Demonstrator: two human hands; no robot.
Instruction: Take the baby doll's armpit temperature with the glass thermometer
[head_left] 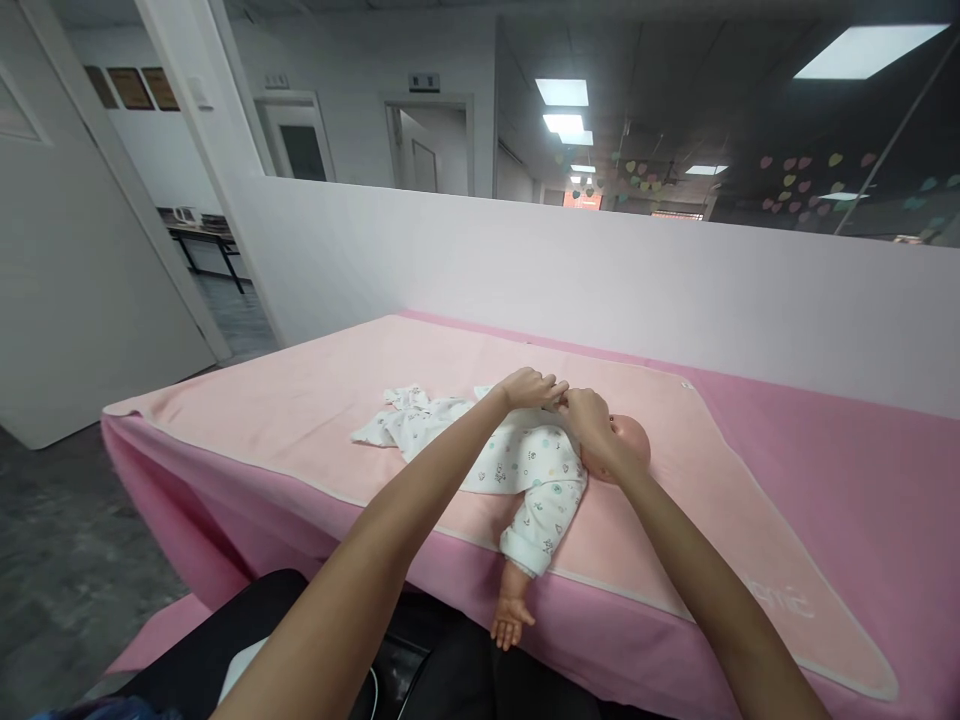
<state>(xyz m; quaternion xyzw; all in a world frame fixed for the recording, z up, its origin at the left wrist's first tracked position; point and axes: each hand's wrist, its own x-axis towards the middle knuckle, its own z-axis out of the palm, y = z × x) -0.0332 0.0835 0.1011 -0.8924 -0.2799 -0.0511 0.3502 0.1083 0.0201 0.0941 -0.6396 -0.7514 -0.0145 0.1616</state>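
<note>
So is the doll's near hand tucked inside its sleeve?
No, the doll's near hand shows bare beyond the cuff of its printed sleeve.

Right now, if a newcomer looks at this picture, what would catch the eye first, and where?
Probably the doll first, lying in a patterned white outfit on the peach mat, mid-picture. Next, perhaps the left hand and right hand, close together at its upper body, then the colored hearts at upper right.

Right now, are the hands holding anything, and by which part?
I can't tell: the left hand and right hand meet by the upper body of the doll, hiding whatever may be pinched between them.
</note>
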